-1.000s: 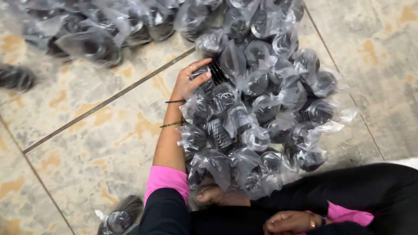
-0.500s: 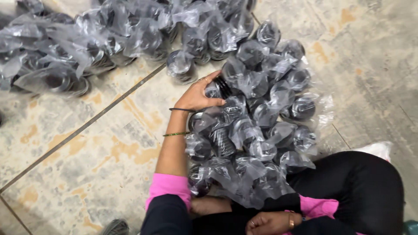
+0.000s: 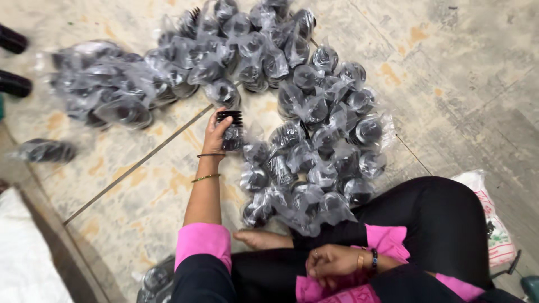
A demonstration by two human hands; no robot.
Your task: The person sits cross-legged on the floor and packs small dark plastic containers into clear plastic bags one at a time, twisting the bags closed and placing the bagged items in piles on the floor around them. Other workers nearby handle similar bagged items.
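Note:
I sit on a tiled floor among black ribbed rubber parts wrapped in clear plastic bags. My left hand (image 3: 215, 132) reaches forward and grips one bagged ribbed part (image 3: 231, 129) at the near edge of the pile (image 3: 314, 140). Two bangles sit on that wrist. My right hand (image 3: 331, 262) rests on my lap against pink cloth, fingers curled, with nothing seen in it. A bare foot (image 3: 261, 239) shows under the pile's near edge.
A second heap of bagged parts (image 3: 106, 90) lies at the far left. One loose bagged part (image 3: 45, 150) lies alone at the left, another (image 3: 157, 280) by my left elbow. A white printed sack (image 3: 494, 224) sits at the right. Dark objects (image 3: 14, 62) stand at the far left edge.
The view has swung, so the piles now sit higher and farther left in frame. My left hand still holds a bagged part at the pile's edge; my right hand stays on my lap.

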